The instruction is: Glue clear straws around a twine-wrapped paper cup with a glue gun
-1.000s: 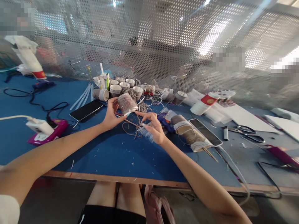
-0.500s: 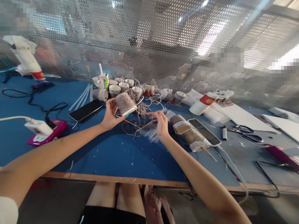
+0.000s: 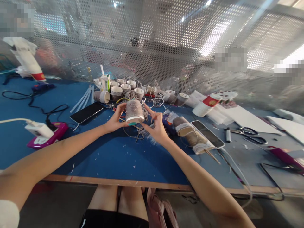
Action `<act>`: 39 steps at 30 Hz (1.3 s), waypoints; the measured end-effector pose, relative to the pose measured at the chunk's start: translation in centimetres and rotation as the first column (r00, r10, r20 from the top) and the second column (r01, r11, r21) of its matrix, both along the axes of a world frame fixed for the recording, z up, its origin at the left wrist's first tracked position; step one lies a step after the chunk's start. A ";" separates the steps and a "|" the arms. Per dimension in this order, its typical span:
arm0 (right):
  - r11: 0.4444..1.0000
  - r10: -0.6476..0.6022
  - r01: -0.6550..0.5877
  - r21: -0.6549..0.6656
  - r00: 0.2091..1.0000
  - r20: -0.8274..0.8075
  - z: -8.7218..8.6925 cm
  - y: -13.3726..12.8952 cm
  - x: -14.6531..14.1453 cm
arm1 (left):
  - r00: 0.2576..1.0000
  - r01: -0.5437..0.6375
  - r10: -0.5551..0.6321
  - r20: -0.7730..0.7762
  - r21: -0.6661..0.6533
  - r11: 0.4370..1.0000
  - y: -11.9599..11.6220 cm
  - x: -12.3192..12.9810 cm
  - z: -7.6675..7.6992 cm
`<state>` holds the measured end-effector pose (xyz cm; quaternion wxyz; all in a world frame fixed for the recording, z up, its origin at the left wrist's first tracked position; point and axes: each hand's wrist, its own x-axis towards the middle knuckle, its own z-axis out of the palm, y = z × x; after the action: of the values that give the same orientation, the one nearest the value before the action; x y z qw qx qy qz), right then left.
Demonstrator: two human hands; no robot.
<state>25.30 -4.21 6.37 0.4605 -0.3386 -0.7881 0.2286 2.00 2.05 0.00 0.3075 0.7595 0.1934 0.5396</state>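
Observation:
A cup wrapped in grey-brown yarn [image 3: 134, 110] is held above the blue table, tilted with its pale rim toward me. My left hand [image 3: 116, 118] grips it from the left, thumb near the rim. From the right, my right hand [image 3: 156, 125] touches its side with thumb and a finger, the other fingers partly bent. Tangled yarn [image 3: 130, 94] lies just behind the cup. Clear thin sticks [image 3: 152, 134] lie on the table beneath my right hand.
Several yarn-wrapped cups [image 3: 117, 91] stand behind. A black phone [image 3: 87, 112] and magenta power strip [image 3: 51, 134] lie left. Right are wrapped cups lying down [image 3: 192, 136], a white phone [image 3: 207, 134], a red-banded paper cup [image 3: 207, 105] and scissors [image 3: 249, 131].
The wrapped cup has moved right and slightly down, its rim turned more toward me. My right hand has come left from the table's clutter and now touches the cup.

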 end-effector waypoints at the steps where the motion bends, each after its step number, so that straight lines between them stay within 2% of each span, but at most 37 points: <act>1: 1.000 0.013 -0.013 -0.009 1.000 0.009 -0.1 0.1 0.0 | 0.999 0.037 -0.037 -0.020 -0.010 0.999 -0.1 0.0 0.1; 5: 0.999 0.048 -0.048 0.001 0.998 0.037 -0.4 0.4 0.1 | 0.990 0.120 -0.123 -0.068 -0.051 0.992 -0.8 0.0 0.6; 13: 0.999 -0.036 0.040 -0.027 0.993 0.112 -0.5 0.2 0.1 | 0.995 0.079 -0.084 -0.054 -0.093 0.993 -1.4 0.1 1.1; 17: 1.000 -0.017 0.015 0.009 0.990 0.137 -0.2 0.1 0.1 | 1.000 0.011 -0.013 -0.017 -0.096 0.995 -1.3 0.3 0.9; 20: 0.999 -0.027 0.021 0.048 0.991 0.134 0.1 0.0 0.3 | 0.992 -0.123 0.125 0.021 -0.056 0.991 -1.2 0.4 0.7; 22: 0.994 -0.058 0.045 0.097 0.988 0.140 0.4 0.0 0.7 | 0.970 -0.231 0.232 0.066 -0.031 0.973 -1.0 0.5 0.5; 24: 0.980 -0.156 0.129 0.153 0.970 0.185 0.6 0.2 1.1 | 0.947 -0.305 0.303 0.103 0.000 0.952 -0.8 0.5 0.3; 26: 0.921 -0.377 0.322 0.220 0.880 0.288 1.0 0.4 1.6 | 0.928 -0.360 0.353 0.121 0.041 0.932 -0.6 0.6 0.1; 28: 0.795 -0.605 0.536 0.285 0.669 0.432 1.5 0.4 1.8 | 0.906 -0.414 0.404 0.127 0.073 0.907 -0.6 0.6 0.0; 29: 0.729 -0.668 0.614 0.302 0.543 0.508 1.8 0.3 1.9 | 0.896 -0.437 0.425 0.130 0.081 0.896 -0.6 0.7 0.0; 31: 0.648 -0.669 0.706 0.285 0.350 0.655 2.4 0.2 2.0 | 0.880 -0.468 0.453 0.140 0.094 0.879 -0.7 0.7 0.2; 33: 0.622 -0.584 0.750 0.224 0.253 0.772 2.7 0.1 2.3 | 0.866 -0.493 0.476 0.152 0.110 0.863 -0.9 0.8 0.4; 36: 0.622 -0.471 0.767 0.159 0.204 0.858 3.0 0.5 2.9 | 0.848 -0.526 0.509 0.146 0.126 0.841 -1.1 0.7 0.7; 39: 0.613 -0.464 0.772 0.167 0.182 0.867 2.9 1.2 3.4 | 0.845 -0.530 0.510 0.157 0.127 0.839 -1.1 0.8 0.7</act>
<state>28.72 -3.00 9.26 0.0010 -0.7629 -0.6438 -0.0595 2.82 0.98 0.73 0.0961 0.6681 0.3288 0.6605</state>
